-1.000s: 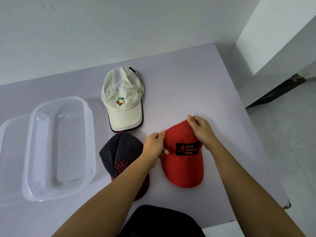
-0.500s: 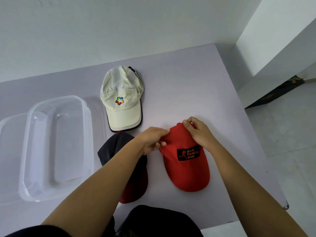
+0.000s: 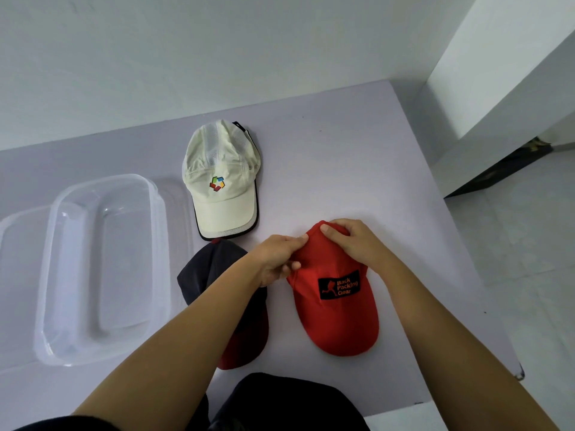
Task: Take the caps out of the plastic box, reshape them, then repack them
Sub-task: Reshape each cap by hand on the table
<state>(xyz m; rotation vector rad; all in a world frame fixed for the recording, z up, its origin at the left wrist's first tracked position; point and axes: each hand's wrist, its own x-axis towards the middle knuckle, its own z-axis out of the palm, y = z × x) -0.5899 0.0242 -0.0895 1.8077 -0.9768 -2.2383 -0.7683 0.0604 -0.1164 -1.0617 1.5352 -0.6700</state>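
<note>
A red cap [image 3: 337, 318] with a black patch lies on the table, its brim pointing toward me. My left hand [image 3: 278, 259] pinches the left side of its crown. My right hand [image 3: 351, 241] grips the top back of the crown. A dark navy cap [image 3: 214, 269] with a red brim lies just left of the red cap, partly hidden under my left forearm. Farther back rests a cream cap [image 3: 221, 181] with a coloured logo. The clear plastic box [image 3: 93, 269] stands at the left with nothing inside it.
The box's clear lid [image 3: 12, 244] lies under or beside the box at the far left. The table [image 3: 357, 157] has its right edge close to the red cap, with floor beyond it. A white wall runs along the back.
Both hands have stayed on the red cap's crown and pushed it together. The cap has shifted slightly toward me and turned a little.
</note>
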